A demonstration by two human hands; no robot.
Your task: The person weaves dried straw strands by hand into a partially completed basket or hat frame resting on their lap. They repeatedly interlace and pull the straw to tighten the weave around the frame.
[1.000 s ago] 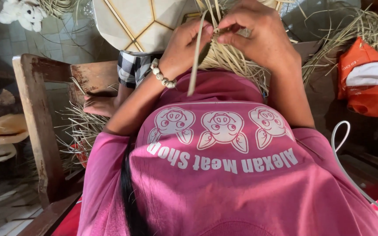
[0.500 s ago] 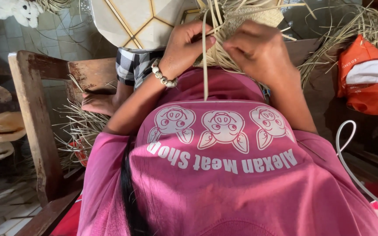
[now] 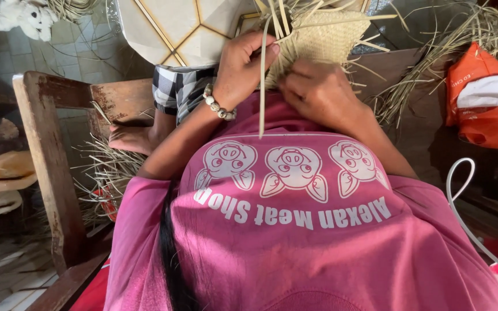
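Left hand (image 3: 243, 66), beaded bracelet (image 3: 219, 106) at the wrist, pinches a pale straw strip (image 3: 261, 86) that hangs down over the pink shirt (image 3: 295, 230). Right hand (image 3: 318, 95) presses curled fingers against the woven straw piece (image 3: 324, 37), held at chest level. Loose straw (image 3: 427, 69) lies right; wooden chair frame (image 3: 47, 161) stands left.

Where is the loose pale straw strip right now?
In the head view, the straw strip hangs from the left hand, beside the woven mat, over the pink shirt.
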